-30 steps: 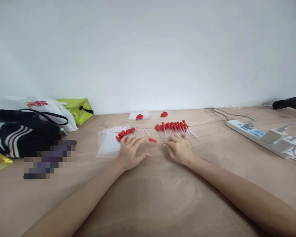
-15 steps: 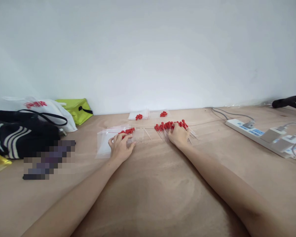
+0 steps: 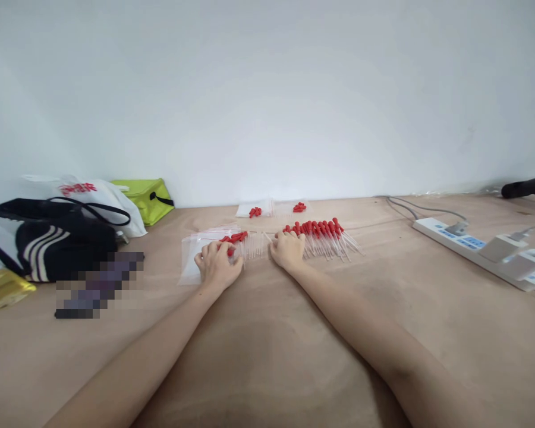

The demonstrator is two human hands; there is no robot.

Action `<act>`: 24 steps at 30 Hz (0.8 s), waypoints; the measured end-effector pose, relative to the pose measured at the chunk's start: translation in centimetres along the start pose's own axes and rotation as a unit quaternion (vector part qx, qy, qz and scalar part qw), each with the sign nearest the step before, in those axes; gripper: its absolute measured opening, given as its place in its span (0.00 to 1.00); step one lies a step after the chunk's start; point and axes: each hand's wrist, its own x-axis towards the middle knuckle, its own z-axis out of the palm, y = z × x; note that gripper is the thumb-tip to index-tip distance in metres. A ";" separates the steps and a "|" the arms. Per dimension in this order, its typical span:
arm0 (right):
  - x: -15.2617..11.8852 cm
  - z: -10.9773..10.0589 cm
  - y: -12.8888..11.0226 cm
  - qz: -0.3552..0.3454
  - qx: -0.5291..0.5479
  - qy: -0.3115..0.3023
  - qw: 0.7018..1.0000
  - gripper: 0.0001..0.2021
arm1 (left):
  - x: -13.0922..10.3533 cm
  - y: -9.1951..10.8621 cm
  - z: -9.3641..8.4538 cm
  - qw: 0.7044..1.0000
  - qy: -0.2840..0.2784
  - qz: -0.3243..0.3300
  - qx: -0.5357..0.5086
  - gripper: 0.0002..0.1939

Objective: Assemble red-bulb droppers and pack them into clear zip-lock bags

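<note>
A red rubber bulb (image 3: 230,252) shows between the curled fingers and thumb of my left hand (image 3: 216,266), which rests over the stacked clear zip bags (image 3: 189,258). More loose red bulbs (image 3: 237,236) lie just beyond those fingers. Right of them is a row of thin clear tubes (image 3: 253,245). My right hand (image 3: 288,249) is closed at the near end of a single clear tube (image 3: 267,237); its fingertips are partly hidden. Beside that hand, droppers with red bulbs (image 3: 325,232) lie side by side, their clear stems pointing toward me.
Two bags with red bulbs (image 3: 255,212) (image 3: 299,207) lie near the wall. A white power strip (image 3: 468,244) with plugs and cables is on the right. Left stand a black striped bag (image 3: 66,249), a white bag (image 3: 102,202) and a lime-green bag (image 3: 142,199).
My right hand has moved left from the droppers to the single tube, uncovering the dropper row. A red bulb now shows in my left hand. The view has shifted slightly.
</note>
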 end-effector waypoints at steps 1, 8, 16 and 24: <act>0.2 0.2 -0.1 0.005 -0.001 -0.006 1.000 0.12 | 0.0 0.0 0.0 1.000 -0.001 -0.001 0.005 0.10; -0.6 -0.8 0.4 0.018 -0.011 -0.037 0.999 0.12 | 0.7 -1.1 0.0 0.999 0.001 -0.025 0.043 0.12; -5.6 -4.1 3.8 -0.048 0.022 -0.057 0.997 0.11 | 1.4 -2.0 0.3 0.998 0.008 -0.031 0.053 0.10; -7.5 -5.5 7.2 -0.090 0.058 -0.021 0.994 0.11 | -1.2 0.9 -0.9 0.977 0.027 0.173 -0.121 0.06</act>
